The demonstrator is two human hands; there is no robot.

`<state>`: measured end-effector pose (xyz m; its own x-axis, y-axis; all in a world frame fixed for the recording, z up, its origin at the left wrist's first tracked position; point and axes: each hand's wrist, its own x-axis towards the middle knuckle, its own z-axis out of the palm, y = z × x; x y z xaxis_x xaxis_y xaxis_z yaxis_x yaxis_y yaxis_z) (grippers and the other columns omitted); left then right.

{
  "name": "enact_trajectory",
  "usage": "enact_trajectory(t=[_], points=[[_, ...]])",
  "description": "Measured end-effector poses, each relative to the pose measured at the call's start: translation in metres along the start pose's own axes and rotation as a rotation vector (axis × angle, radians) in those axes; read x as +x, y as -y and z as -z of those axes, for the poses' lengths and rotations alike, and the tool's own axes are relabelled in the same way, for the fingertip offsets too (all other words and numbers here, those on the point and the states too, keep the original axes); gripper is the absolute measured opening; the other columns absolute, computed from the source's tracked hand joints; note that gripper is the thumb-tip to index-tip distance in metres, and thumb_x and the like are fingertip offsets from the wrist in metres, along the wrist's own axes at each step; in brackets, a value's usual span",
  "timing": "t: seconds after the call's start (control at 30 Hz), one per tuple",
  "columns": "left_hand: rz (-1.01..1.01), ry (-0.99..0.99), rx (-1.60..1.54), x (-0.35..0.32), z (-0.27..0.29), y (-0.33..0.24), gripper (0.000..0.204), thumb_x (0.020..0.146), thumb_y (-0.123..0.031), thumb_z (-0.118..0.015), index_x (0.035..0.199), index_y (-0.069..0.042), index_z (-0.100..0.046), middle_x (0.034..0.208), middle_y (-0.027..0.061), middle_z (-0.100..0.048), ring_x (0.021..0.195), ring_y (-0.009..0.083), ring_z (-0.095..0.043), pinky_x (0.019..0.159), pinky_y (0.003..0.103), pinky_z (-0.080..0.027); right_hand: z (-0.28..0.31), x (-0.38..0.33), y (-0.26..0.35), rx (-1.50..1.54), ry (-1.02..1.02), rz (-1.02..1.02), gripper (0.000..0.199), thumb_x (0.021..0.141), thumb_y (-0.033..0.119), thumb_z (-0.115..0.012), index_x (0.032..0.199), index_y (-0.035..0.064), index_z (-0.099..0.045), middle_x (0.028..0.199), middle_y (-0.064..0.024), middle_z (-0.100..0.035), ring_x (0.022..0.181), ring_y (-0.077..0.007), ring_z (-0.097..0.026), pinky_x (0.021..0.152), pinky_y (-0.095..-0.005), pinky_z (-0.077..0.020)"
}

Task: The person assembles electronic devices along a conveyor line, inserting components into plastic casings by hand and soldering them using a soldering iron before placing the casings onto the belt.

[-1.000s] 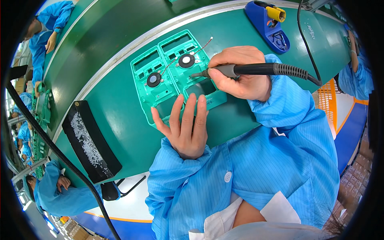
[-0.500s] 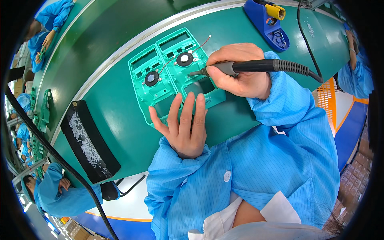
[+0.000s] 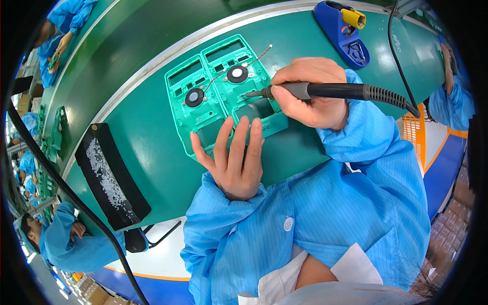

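Observation:
Two green plastic housings point(image 3: 211, 104) lie side by side on the bench, each fitted with a round black speaker; one speaker point(image 3: 237, 74) is in the right housing, the other point(image 3: 194, 97) in the left. Thin red wires run from them, one ending in a small white connector. My right hand point(image 3: 314, 94) is closed around a soldering iron point(image 3: 333, 91), its tip at the right housing just below the speaker. Spread flat, my left hand point(image 3: 235, 160) rests its fingers on the near edges of the housings and holds nothing.
A blue soldering iron stand point(image 3: 341, 33) with a yellow holder is at the back right. On the left lies a black tray point(image 3: 113, 178) of small clear pieces. A black cable point(image 3: 66, 188) crosses the left side. Co-workers in blue sit at both sides of the green bench point(image 3: 147, 147).
The soldering iron in my right hand has shifted slightly right, its tip staying at the right housing. My left hand keeps its place. The whole view has moved a little.

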<state>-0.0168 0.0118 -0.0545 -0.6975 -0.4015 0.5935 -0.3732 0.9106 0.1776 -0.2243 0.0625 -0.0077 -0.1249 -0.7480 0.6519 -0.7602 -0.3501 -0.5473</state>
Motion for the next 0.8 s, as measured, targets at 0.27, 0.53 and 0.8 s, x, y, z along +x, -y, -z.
enact_trajectory(t=[0.27, 0.53, 0.8], points=[[-0.001, -0.009, -0.015, -0.0003, -0.0007, 0.001, 0.038, 0.08, -0.021, -0.072, 0.116, -0.011, -0.068, 0.117, 0.0027, -0.064, 0.115, 0.0232, -0.056, 0.112, 0.058, -0.02, 0.0013, 0.0008, 0.0045, -0.014, 0.0, -0.076, 0.007, 0.073, 0.008, -0.072, 0.076, 0.0041, -0.067, 0.07, -0.0082, -0.066, 0.059, -0.0251, -0.064, 0.053, -0.032, -0.0513], [0.004, -0.007, -0.014, -0.0001, -0.0006, 0.0005, 0.038, 0.08, -0.022, -0.073, 0.116, -0.011, -0.068, 0.117, 0.0021, -0.064, 0.115, 0.0225, -0.056, 0.112, 0.058, -0.02, 0.0046, 0.0, 0.0053, -0.023, -0.012, -0.053, 0.008, 0.077, 0.007, -0.069, 0.08, 0.0014, -0.065, 0.066, -0.0089, -0.064, 0.055, -0.0225, -0.061, 0.05, -0.0312, -0.0472], [0.006, -0.014, -0.011, -0.0005, -0.0005, 0.0, 0.038, 0.08, -0.022, -0.073, 0.116, -0.012, -0.068, 0.117, 0.0021, -0.064, 0.114, 0.0223, -0.056, 0.112, 0.058, -0.02, 0.0034, -0.0012, 0.0052, 0.009, -0.002, -0.085, 0.007, 0.074, 0.007, -0.072, 0.077, 0.0031, -0.067, 0.066, -0.0094, -0.065, 0.056, -0.0249, -0.064, 0.052, -0.0319, -0.0505]])
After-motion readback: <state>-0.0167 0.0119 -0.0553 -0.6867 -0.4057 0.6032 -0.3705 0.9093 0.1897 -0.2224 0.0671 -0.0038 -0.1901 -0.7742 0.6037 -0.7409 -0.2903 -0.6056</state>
